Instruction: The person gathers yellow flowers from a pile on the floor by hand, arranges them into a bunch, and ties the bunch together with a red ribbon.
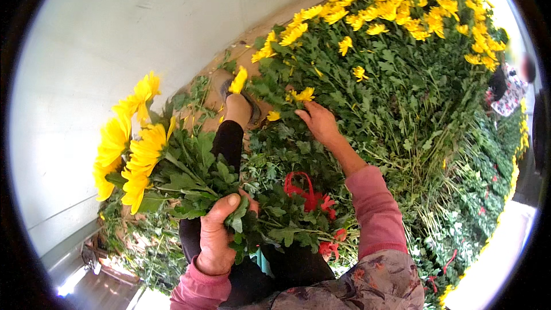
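My left hand [217, 232] grips a bunch of yellow chrysanthemums [144, 148] by its leafy stems. The blooms point to the upper left, and the stem ends reach across my lap. Further forward, my right hand [320, 122] is at a single yellow chrysanthemum [303, 94], its thumb and fingers just below the flower head. Leaves and the fingers hide whether the stem is pinched. Red plastic ties [312, 200] lie on the greenery between my forearms.
A large heap of cut chrysanthemums [387, 64] spreads ahead and to the right. A pale wall [129, 30] rises at left. My foot [239, 107] rests on bare soil strewn with leaves. Another person [512, 90] is at the far right, near more flowers and red ties.
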Tool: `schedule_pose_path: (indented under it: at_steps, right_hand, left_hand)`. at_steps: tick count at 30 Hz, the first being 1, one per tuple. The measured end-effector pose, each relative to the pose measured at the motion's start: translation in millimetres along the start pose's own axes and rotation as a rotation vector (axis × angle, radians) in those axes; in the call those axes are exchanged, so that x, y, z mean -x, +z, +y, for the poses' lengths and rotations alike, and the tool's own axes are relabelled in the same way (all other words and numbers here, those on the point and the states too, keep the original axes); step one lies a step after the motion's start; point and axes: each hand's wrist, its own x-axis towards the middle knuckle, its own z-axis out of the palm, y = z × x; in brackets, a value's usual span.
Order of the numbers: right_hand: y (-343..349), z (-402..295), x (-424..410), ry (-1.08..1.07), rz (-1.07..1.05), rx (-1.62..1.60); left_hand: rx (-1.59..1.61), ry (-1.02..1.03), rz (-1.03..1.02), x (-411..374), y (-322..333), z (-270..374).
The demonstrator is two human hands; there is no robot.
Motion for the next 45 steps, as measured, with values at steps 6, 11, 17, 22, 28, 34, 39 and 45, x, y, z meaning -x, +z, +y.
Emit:
schedule_pose_path:
  at_steps: [6,11,17,22,28,34,39,45]
  right_hand:
    - [-8.9,86.5,-20.6,0.327,0.233,0.427]
    - [-11.2,87.4,6.6,0.276,-0.099,0.312]
    - [-43.0,160.5,-41.7,0.417,0.564,0.529]
    - [-56.3,190.4,-45.3,0.453,0.087,0.728]
    - [-63.3,170.4,3.2,0.176,0.362,0.364]
    - [-145.7,11.2,-1.7,-0.143,0.354,-0.04]
    - [-188.4,-62.6,-18.9,0.021,0.232,0.066]
    - [-262.0,-170.0,12.9,-0.196,0.185,-0.087]
  left_hand:
    - [0.07,0.065,-0.071,1.4,-6.8,0.3]
    - [0.031,0.062,-0.014,0.2,-10.7,3.5]
    - [-0.067,0.097,0.042,-2.5,-3.0,1.6]
    - [-0.06,0.064,0.022,-5.5,1.0,2.7]
    - [-0.105,0.08,0.055,-3.4,7.3,-1.8]
    - [-0.077,0.043,0.029,-4.7,7.9,-6.0]
    - [0.088,0.055,-0.168,-14.9,-5.1,-19.4]
    - [0.163,0.137,-0.395,-8.0,-10.7,-16.0]
